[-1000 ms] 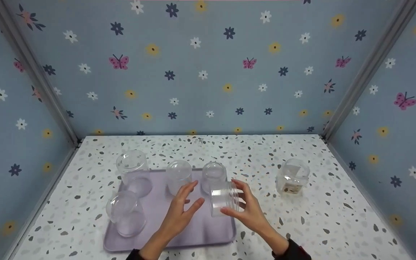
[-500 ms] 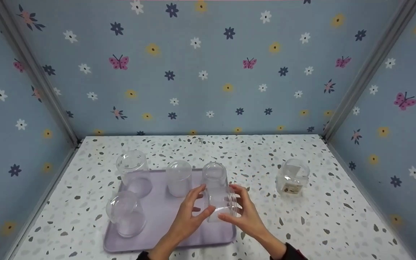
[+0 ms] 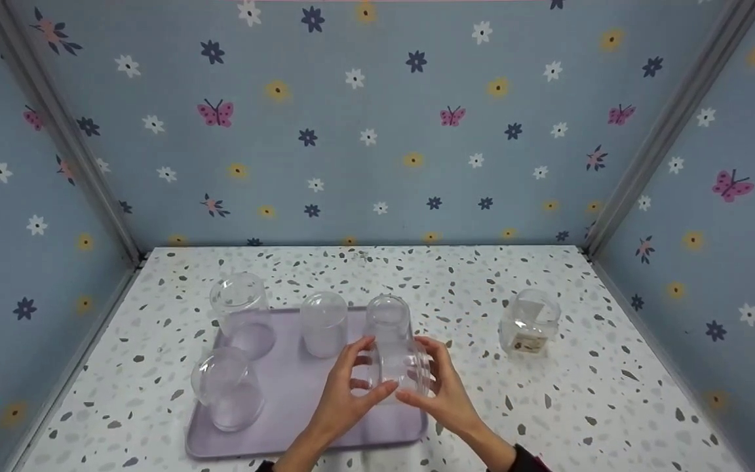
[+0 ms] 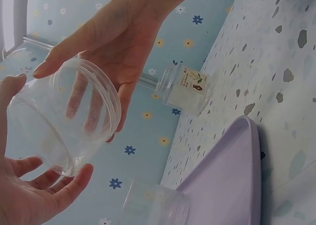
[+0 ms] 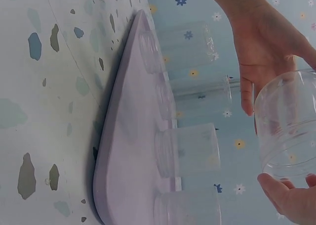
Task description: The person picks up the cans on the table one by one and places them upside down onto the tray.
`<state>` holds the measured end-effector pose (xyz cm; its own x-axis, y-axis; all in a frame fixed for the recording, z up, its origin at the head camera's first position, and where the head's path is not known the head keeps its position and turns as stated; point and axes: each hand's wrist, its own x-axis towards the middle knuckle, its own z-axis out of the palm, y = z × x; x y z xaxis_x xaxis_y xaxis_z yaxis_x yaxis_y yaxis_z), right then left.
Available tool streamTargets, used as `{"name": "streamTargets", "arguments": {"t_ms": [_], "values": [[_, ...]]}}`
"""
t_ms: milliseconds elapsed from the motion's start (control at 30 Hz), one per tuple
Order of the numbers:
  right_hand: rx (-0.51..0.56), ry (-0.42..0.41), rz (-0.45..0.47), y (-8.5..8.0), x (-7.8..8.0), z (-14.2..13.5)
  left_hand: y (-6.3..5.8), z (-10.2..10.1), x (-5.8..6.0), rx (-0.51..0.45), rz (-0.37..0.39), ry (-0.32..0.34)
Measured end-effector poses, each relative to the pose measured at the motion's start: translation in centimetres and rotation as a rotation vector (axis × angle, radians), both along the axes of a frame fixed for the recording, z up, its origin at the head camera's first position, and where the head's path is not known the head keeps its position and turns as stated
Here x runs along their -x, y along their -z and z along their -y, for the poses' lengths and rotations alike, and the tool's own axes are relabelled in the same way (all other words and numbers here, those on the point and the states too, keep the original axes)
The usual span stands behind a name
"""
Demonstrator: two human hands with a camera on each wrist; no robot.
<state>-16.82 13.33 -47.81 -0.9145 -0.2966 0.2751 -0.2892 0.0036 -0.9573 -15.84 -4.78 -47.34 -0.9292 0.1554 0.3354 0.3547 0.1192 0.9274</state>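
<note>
Both hands hold a clear plastic jar (image 3: 404, 370) on its side above the front right of a lilac tray (image 3: 299, 413). My left hand (image 3: 341, 400) curls round the jar's base end. At the threaded mouth, my right hand (image 3: 451, 396) grips the rim with thumb and fingers. In the left wrist view the jar (image 4: 59, 121) looks hollow, with no lid and no label seen. The right wrist view has the jar (image 5: 291, 121) at its right edge, raised off the tray.
Several clear jars stand mouth down on the tray, among them a back left jar (image 3: 240, 301), a front left jar (image 3: 227, 387), a back middle jar (image 3: 324, 321) and a back right jar (image 3: 388, 314). A labelled jar (image 3: 529, 321) stands on the speckled table (image 3: 587, 393) at right.
My left hand has moved right and taken hold of the jar's base end. The jar has come slightly down and left in my right hand. The other jars have stayed put.
</note>
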Motion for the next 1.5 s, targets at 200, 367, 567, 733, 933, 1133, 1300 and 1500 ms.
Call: {"name": "streamTargets", "arguments": {"t_ms": [200, 367, 567, 733, 933, 1133, 1300, 1500], "values": [[-0.054, -0.046, -0.009, -0.1, 0.3, -0.3, -0.1, 0.0, 0.0, 0.0, -0.013, -0.041], [-0.103, -0.078, -0.058, -0.5, 0.5, -0.8, -0.4, 0.5, 0.1, 0.048, -0.007, -0.081], [-0.103, -0.039, -0.062, -2.0, 0.3, -1.2, -0.4, 1.1, 0.2, 0.09, 0.002, -0.141], [-0.141, 0.086, -0.08, -2.9, 0.3, -1.8, -0.2, 1.5, 0.2, 0.161, -0.022, -0.171], [-0.11, 0.186, -0.107, -2.9, 0.8, -2.6, 0.0, 1.9, 0.4, 0.204, -0.017, -0.175], [-0.079, 0.243, -0.068, -3.2, 1.6, -3.4, 0.0, 2.4, 0.6, 0.299, -0.042, -0.197], [-0.088, 0.285, -0.042, -3.7, 2.4, -4.0, 0.0, 2.8, 0.8, 0.396, -0.064, -0.204], [-0.114, 0.348, -0.057, -2.7, 4.2, -5.8, 0.1, 3.4, 1.2, 0.498, -0.06, -0.192]]}}
